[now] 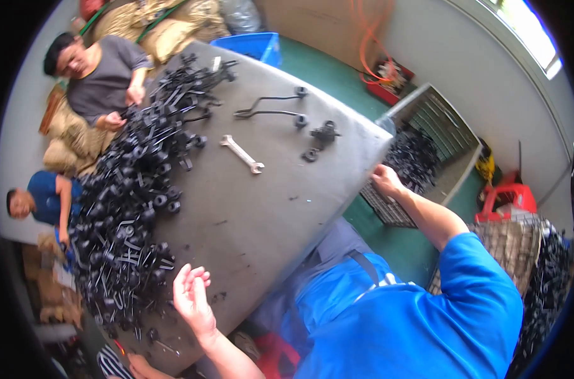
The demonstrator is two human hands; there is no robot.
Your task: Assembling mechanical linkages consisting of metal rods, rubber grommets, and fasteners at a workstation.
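My left hand [194, 302] is raised over the near left part of the grey table [268, 208], beside a large pile of black metal-and-rubber parts [132, 189]. Its fingers curl loosely, with nothing visible in them. At the table's right edge is my right hand [388, 181], next to a grey crate [454, 165] filled with small black parts. The right fingers are bent together; what they may hold cannot be made out. A silver open-ended wrench [241, 154] lies on the table. Beyond it rest a bent black rod [271, 106] with rubber ends and a small black clamp-like part [323, 134].
Two people work along the pile's far left side. Another person's hand [142, 365] shows at the bottom edge. A blue bin [252, 45] stands behind the table. At right are a red plastic container [511, 197] and a wire basket [539, 278] of black parts.
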